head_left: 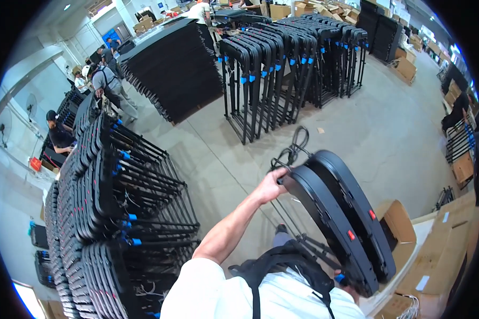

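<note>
Two long black curved frames (pixel 329 200), each with a small red label, hang side by side in front of me. Their thin tube legs run down toward my body. My left hand (pixel 272 186) is closed around the far left end of the frames, and a looped black cable (pixel 291 151) sticks out beyond it. At their near end, beside a blue piece (pixel 339 278), my right hand (pixel 350 291) holds on from beneath. Most of its fingers are hidden by the frames.
Rows of similar black frames (pixel 97 183) stand close on my left, with more frames (pixel 282 58) ahead. A tall stack of black panels (pixel 170 72) rises between them. Cardboard boxes (pixel 436 255) lie to my right. Several people work at the far left, one in a cap (pixel 60 132).
</note>
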`<state>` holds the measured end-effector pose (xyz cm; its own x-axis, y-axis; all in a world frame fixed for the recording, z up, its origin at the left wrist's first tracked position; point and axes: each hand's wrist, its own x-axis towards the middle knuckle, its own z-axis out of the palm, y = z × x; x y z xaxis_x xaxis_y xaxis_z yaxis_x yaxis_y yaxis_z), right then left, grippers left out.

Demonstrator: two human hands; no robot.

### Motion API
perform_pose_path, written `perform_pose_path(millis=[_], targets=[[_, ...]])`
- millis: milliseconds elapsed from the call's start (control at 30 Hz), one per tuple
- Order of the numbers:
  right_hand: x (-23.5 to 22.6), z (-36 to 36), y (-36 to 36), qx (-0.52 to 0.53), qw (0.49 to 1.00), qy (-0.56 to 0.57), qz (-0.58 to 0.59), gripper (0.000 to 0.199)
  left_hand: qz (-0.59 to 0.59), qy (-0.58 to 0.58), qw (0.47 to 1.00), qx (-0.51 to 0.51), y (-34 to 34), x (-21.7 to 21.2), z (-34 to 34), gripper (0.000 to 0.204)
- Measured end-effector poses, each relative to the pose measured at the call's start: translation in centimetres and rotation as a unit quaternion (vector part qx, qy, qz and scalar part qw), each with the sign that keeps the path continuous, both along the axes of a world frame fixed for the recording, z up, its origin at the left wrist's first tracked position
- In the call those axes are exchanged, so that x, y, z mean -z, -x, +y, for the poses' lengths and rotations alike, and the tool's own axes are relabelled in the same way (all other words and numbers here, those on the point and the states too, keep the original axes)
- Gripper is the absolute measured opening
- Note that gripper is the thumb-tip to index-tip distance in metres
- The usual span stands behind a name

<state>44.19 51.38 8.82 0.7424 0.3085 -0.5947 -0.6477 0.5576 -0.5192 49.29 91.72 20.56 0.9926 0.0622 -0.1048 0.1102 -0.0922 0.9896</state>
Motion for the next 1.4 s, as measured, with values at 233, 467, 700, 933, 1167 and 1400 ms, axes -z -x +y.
perform_pose_path(millis=[233, 467, 700, 933, 1167, 1400], targets=[[-2.0, 18.1, -15.9, -0.058, 0.996, -0.031, -0.052, 0.042, -0.004, 0.021, 0.989, -0.144, -11.1, 0.8, 24.2, 0.047], [0.3, 40.8, -29.2, -0.096, 0.992, -0.025, -0.073, 0.042, -0.026, 0.013, 0.98, -0.197, -22.9, 2.7, 53.4, 0.035], [1.6, 68.0, -38.9, -0.036, 0.997, -0.032, 0.052, 0.023, 0.048, 0.012, 0.985, -0.167, -39.8, 5.5, 79.6, 0.031], [6.8, 83.3, -46.1, -0.001, 0.999, -0.036, 0.029, 0.026, 0.06, -0.028, 0.988, -0.14, -53.3, 9.2, 95.4, 0.031], [10.5, 92.9, -51.3, 0.044, 0.996, -0.075, -0.018, 0.041, 0.078, -0.04, 0.975, -0.203, -59.1, 16.1, 103.0, 0.029], [6.2, 80.1, -51.8, -0.048, 0.945, 0.321, -0.032, 0.056, 0.0, -0.048, 0.893, -0.447, -65.2, 22.8, 92.3, 0.089]])
